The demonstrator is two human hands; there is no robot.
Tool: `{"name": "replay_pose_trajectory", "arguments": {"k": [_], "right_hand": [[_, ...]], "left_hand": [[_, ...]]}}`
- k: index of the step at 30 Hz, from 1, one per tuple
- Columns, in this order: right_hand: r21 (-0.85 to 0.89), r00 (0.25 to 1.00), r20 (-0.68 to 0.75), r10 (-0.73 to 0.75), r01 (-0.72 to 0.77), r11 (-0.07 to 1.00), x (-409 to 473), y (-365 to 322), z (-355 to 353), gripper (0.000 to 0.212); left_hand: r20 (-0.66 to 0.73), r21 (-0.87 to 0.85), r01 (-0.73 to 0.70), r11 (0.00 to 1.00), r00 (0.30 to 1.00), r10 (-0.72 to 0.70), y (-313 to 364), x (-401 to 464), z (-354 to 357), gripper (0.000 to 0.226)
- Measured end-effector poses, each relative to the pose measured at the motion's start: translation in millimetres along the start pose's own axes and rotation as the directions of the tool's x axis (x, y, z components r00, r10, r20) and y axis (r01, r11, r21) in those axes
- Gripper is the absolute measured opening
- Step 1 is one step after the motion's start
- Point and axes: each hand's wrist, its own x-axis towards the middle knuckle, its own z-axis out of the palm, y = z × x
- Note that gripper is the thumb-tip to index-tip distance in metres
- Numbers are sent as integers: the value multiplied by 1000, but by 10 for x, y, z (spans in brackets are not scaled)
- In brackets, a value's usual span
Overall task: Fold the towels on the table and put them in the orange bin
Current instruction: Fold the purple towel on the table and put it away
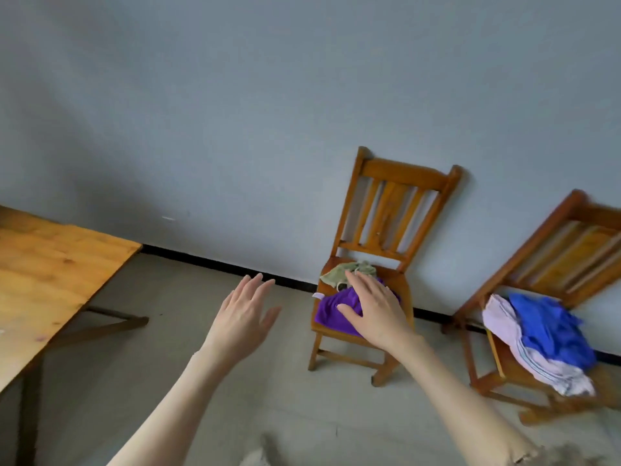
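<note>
Against the grey wall stand two wooden chairs, and the cloths sit on their seats, none on the tabletop (pixel 50 264) at the left edge of view, whose visible part carries no cloth. On the nearer chair (pixel 386 230) lie a purple towel (pixel 336 309) and, behind it toward the backrest, a crumpled olive-green towel (pixel 342 272); on the right chair (pixel 554 257) a blue towel (pixel 551 327) is heaped over a pale pink striped towel (pixel 524 361) that droops off the front of the seat. Both arms reach forward with palms down. The right hand (pixel 373 311) hovers over or rests on the purple towel, fingers straight and slightly fanned, its grip spread and pinching nothing; whether the palm actually touches the cloth cannot be told from this angle. The left hand (pixel 245 314) hangs in the air over the bare floor between tabletop and chair, its grip likewise spread and holding nothing. Judging by this posture, the hands are placed to gather the pile from the nearer seat, probably to bring it to the tabletop for folding. No orange bin is visible, so nothing looks folded or stowed yet.
</note>
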Motion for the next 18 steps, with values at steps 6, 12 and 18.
{"name": "replay_pose_trajectory", "arguments": {"k": [6,12,18], "right_hand": [[11,985,28,170,-170,985,175,790,72,63],[-1,947,112,301,-303,953,872,1489,426,60],[23,881,245,405,-423,906,1520,2054,970,57]], "left_hand": [[141,-61,-129,990,980,137,359,726,637,50],[355,-141,-97,985,924,142,267,1664,1482,46],[534,-126,-5,992,842,72,132,2475,2169,46]]}}
